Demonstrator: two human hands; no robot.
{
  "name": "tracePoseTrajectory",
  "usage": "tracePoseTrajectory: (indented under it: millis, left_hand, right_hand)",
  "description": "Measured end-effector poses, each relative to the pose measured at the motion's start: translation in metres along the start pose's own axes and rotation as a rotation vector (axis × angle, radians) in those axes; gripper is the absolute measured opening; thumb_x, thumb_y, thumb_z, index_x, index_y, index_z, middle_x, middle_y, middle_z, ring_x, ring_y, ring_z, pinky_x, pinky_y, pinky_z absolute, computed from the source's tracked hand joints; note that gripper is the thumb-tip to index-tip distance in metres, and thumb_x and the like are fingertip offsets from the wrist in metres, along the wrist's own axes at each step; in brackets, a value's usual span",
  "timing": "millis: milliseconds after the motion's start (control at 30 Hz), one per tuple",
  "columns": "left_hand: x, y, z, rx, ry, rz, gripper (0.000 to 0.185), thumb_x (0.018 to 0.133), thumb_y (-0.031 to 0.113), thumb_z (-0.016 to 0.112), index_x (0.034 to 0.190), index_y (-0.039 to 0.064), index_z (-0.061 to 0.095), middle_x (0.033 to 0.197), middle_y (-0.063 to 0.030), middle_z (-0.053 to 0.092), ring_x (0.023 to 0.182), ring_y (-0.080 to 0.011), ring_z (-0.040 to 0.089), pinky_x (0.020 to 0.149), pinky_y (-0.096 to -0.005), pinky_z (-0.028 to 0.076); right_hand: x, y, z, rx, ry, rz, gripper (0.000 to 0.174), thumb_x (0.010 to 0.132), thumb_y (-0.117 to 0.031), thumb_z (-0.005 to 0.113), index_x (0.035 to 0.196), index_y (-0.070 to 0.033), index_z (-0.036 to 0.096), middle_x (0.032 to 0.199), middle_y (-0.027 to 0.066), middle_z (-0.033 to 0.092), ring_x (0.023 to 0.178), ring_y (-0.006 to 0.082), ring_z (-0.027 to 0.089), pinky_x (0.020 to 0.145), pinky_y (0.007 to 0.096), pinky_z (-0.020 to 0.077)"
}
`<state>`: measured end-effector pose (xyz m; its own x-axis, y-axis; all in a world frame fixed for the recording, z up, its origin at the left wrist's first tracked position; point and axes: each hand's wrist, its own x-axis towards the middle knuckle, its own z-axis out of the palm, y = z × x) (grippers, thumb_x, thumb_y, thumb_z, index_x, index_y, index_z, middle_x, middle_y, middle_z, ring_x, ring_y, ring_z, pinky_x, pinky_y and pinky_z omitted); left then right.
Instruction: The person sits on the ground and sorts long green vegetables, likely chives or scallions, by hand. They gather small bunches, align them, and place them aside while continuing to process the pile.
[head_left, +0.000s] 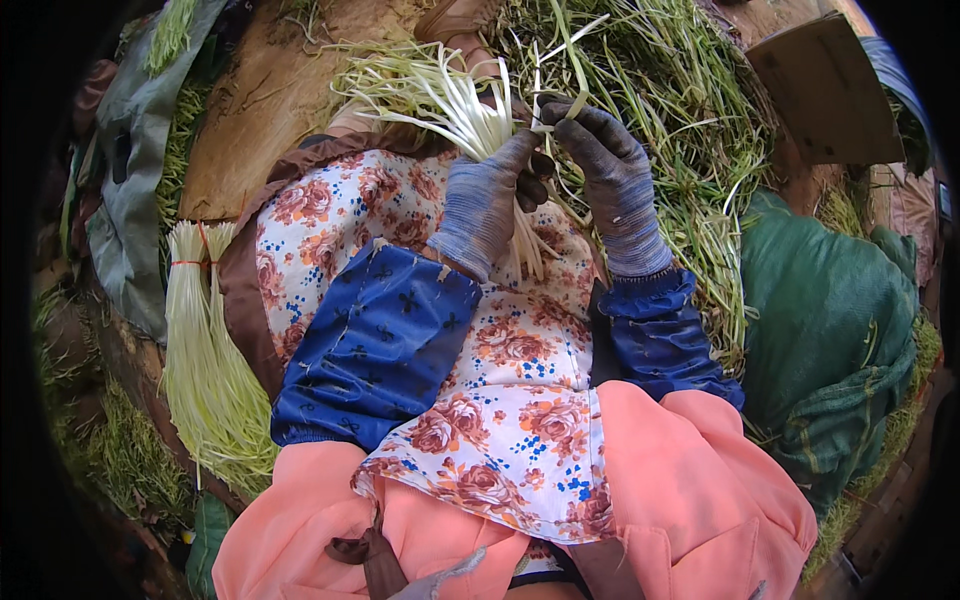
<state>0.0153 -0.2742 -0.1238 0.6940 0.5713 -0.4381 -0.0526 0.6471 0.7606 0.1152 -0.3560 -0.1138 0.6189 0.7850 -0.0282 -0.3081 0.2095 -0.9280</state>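
My left hand (484, 199), in a worn blue-grey knit glove with dark fingers, is closed around a bunch of blanched chive-like stalks (469, 112). Their white ends fan out above the fist, and thin pale ends hang below it over the floral apron (517, 337). Close beside it, my right hand (611, 165), gloved alike, pinches a bent pale green leaf (576, 71) between thumb and fingers. The fingertips of both hands nearly meet, and what lies between them is partly hidden.
A heap of loose green stalks (675, 112) spreads beyond my right hand. Rubber-banded bundles of pale stalks (191, 337) lie to the left. Green mesh sacking (825, 322) and a cardboard piece (829, 90) are at the right. Grey-green cloth (135, 165) hangs at the left.
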Motion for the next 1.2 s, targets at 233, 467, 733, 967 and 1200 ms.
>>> tracePoseTrajectory:
  millis: [233,467,733,967,1200]
  left_hand:
    - [0.001,-0.003,0.004,0.069,-0.038,0.061,0.019,0.084,0.021,0.059,0.093,0.004,0.06,0.065,-0.0036,0.058,0.044,-0.0083,0.048,0.04,-0.0198,0.037]
    - [0.0,-0.003,0.004,0.045,0.035,0.021,0.019,0.083,0.02,0.06,0.089,0.002,0.059,0.063,-0.0039,0.057,0.045,-0.0084,0.048,0.04,-0.0202,0.037]
    - [0.011,-0.005,-0.001,0.089,0.086,-0.029,0.017,0.083,0.018,0.06,0.084,0.001,0.058,0.063,-0.0058,0.057,0.044,-0.009,0.048,0.037,-0.0212,0.036]
    - [0.015,-0.008,-0.01,-0.155,-0.236,-0.074,0.022,0.086,0.021,0.054,0.094,0.001,0.059,0.076,-0.0086,0.064,0.05,-0.0086,0.055,0.04,-0.019,0.042]
    - [0.009,-0.01,-0.01,0.057,-0.105,-0.053,0.023,0.085,0.02,0.055,0.096,0.0,0.059,0.075,-0.0063,0.062,0.048,-0.0086,0.052,0.039,-0.0168,0.038]
  right_hand:
    - [-0.011,-0.004,0.0,0.109,0.065,-0.012,0.02,0.084,-0.01,0.057,0.101,0.001,0.059,0.094,0.0068,0.063,0.086,0.0129,0.057,0.077,0.0257,0.0459]
    - [-0.013,0.006,0.004,0.016,0.092,-0.003,0.018,0.082,-0.007,0.059,0.099,0.0,0.06,0.092,0.0058,0.063,0.084,0.0122,0.058,0.078,0.0253,0.0455]
    - [-0.017,-0.027,0.003,0.263,0.025,-0.103,0.023,0.085,-0.01,0.055,0.105,0.0,0.057,0.079,0.0076,0.062,0.071,0.0162,0.06,0.076,0.0298,0.0481]
    - [0.003,-0.029,-0.067,0.385,0.102,0.168,0.052,0.086,-0.045,0.047,0.115,-0.002,0.05,0.108,0.0139,0.058,0.097,0.0256,0.057,0.089,0.0378,0.0447]
    - [0.014,0.009,-0.026,-0.116,-0.019,0.233,0.027,0.077,-0.013,0.066,0.101,-0.002,0.06,0.092,0.0053,0.063,0.085,0.0128,0.058,0.079,0.0249,0.0466]
